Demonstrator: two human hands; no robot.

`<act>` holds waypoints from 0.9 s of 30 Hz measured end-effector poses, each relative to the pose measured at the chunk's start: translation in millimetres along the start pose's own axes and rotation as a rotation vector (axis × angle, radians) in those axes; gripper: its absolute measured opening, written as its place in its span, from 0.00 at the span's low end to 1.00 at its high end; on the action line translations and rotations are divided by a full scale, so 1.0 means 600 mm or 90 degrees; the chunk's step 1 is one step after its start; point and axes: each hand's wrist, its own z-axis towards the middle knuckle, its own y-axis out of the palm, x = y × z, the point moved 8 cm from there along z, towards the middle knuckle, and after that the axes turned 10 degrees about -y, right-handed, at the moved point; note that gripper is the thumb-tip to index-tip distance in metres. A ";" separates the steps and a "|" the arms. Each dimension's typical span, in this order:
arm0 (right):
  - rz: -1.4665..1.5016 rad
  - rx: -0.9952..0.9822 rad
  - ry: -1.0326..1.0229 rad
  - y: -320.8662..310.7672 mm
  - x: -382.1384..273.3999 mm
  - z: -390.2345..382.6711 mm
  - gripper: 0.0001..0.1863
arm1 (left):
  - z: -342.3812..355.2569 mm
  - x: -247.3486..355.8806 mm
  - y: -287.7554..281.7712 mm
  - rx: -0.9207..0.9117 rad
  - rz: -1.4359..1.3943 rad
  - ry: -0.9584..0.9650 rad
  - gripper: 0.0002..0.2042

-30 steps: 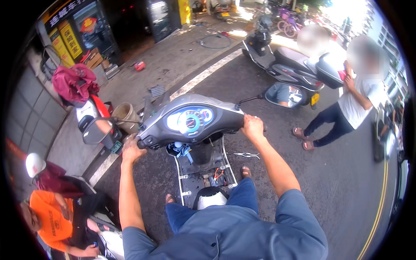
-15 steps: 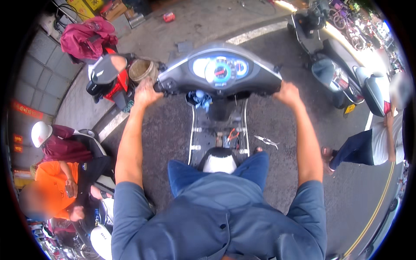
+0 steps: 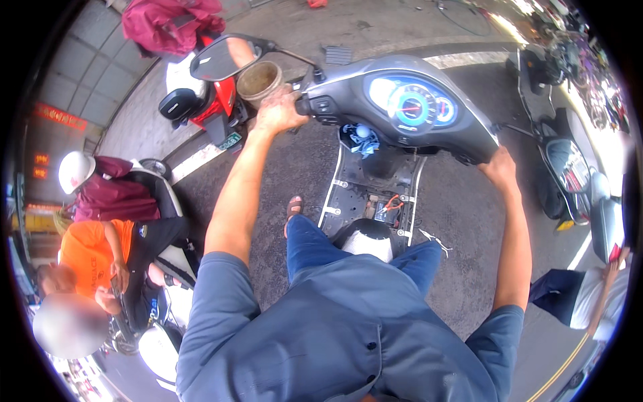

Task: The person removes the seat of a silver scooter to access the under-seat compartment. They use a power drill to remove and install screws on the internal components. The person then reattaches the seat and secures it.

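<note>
I sit astride a scooter with its handlebar (image 3: 395, 100) turned to the right. My left hand (image 3: 278, 110) is wrapped round the left grip, and my right hand (image 3: 500, 167) is closed on the right one; both grips are mostly hidden. Between them, the instrument panel (image 3: 412, 107) is lit blue and white. Below it, blue cloth (image 3: 362, 141) is tucked behind the front shield. The bare floorboard (image 3: 348, 187) has an open compartment, where orange-handled pliers (image 3: 392, 203) lie. A metal hand tool (image 3: 435, 241) rests on the ground to the right.
At the far left, a bucket (image 3: 260, 82) stands beside a red scooter (image 3: 214, 107). Near left, a person in an orange shirt (image 3: 90, 258) sits close to another person in a white helmet (image 3: 77, 172). Scooters (image 3: 569, 167) and a walking person (image 3: 569, 295) are at the right.
The handlebar has turned clockwise, its left end going forward and its right end back, both hands still on it. The view has shifted, and my sandalled left foot now shows on the ground.
</note>
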 end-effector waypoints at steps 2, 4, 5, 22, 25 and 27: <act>0.003 -0.001 0.010 0.010 -0.003 0.008 0.38 | 0.006 0.001 0.005 -0.022 -0.008 -0.005 0.34; -0.014 0.002 0.009 0.009 -0.004 0.005 0.37 | 0.004 -0.002 0.016 -0.005 0.009 0.024 0.35; -0.018 0.008 -0.016 0.012 -0.016 0.012 0.37 | 0.002 -0.021 0.017 -0.012 -0.004 0.000 0.35; -0.036 0.424 -0.325 -0.175 -0.211 -0.011 0.25 | -0.077 -0.239 0.080 -0.068 -0.091 -0.144 0.43; 0.048 0.497 -0.177 -0.185 -0.132 -0.119 0.23 | -0.173 -0.182 0.068 -0.031 -0.197 -0.184 0.34; 0.228 0.411 -0.034 -0.099 -0.016 -0.202 0.21 | -0.222 -0.134 0.060 0.029 -0.238 -0.212 0.29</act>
